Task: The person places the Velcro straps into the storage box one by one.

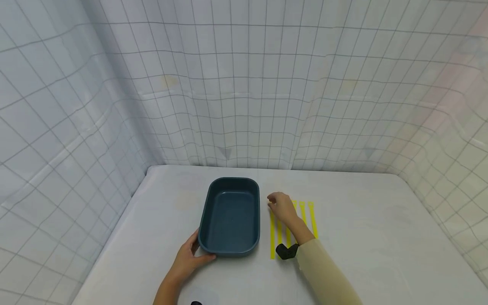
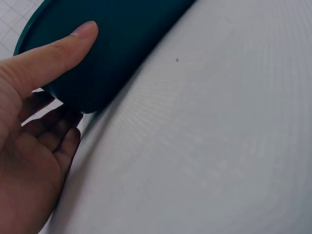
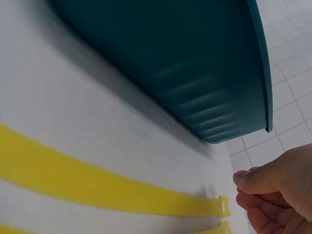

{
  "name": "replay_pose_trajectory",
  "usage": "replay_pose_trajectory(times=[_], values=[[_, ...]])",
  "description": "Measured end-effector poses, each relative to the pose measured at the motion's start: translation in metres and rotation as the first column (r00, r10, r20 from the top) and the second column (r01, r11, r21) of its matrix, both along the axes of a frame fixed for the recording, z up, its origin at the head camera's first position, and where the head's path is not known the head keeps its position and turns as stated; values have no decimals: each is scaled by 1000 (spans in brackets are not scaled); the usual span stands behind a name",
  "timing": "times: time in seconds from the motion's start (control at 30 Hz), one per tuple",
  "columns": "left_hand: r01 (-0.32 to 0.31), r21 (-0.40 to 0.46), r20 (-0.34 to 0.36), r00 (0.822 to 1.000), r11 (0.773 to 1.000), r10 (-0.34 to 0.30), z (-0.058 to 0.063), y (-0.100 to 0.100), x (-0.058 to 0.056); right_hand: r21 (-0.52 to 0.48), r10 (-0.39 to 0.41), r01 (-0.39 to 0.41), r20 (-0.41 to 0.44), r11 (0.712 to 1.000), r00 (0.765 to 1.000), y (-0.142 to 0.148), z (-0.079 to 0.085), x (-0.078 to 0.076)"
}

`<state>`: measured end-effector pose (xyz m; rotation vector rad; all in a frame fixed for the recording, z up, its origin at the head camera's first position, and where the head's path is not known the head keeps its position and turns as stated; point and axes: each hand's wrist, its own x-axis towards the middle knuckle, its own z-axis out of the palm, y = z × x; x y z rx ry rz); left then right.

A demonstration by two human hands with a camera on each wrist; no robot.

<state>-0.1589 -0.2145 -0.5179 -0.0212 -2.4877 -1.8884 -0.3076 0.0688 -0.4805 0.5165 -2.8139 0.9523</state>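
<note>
A dark teal rectangular plastic bin [image 1: 230, 220] with rounded corners stands on the white table, its inside bare. My left hand [image 1: 187, 260] grips its near left corner; in the left wrist view the thumb [image 2: 66, 51] presses on the front wall and the fingers bend round the side. Several yellow cable straps [image 1: 272, 237] with slotted ends lie side by side to the right of the bin. Over their far ends is my right hand [image 1: 283, 207], fingers bent in and thumb near the forefinger. In the right wrist view it hovers beside a strap's slotted end [image 3: 224, 206], holding nothing visible.
The table [image 1: 362, 237] is covered in white cloth. White curtains [image 1: 267, 93] with a grid pattern enclose it at the back and both sides. A black wrist device [image 1: 286, 251] sits at the right sleeve, over part of the straps.
</note>
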Motion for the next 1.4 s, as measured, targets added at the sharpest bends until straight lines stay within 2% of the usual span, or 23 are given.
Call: replay_pose_trajectory(times=[0.3,0.67,0.97,1.23,1.4], values=[[-5,6,11,1000,1000,5,2,2,1,13,-64,63,73,998,995,2,-4,-7],[-7,-18,10,1000,1000,8,4,1,0,33,-102,99,101,995,990,4,-3,-11],[-8,-9,6,1000,1000,8,4,2,2,47,-88,84,81,995,993,4,-3,-16],[-11,5,13,1000,1000,11,3,1,3,67,-100,91,142,994,985,3,-2,-21],[-17,-4,4,1000,1000,17,0,0,3,47,-87,81,133,996,987,3,-4,-21]])
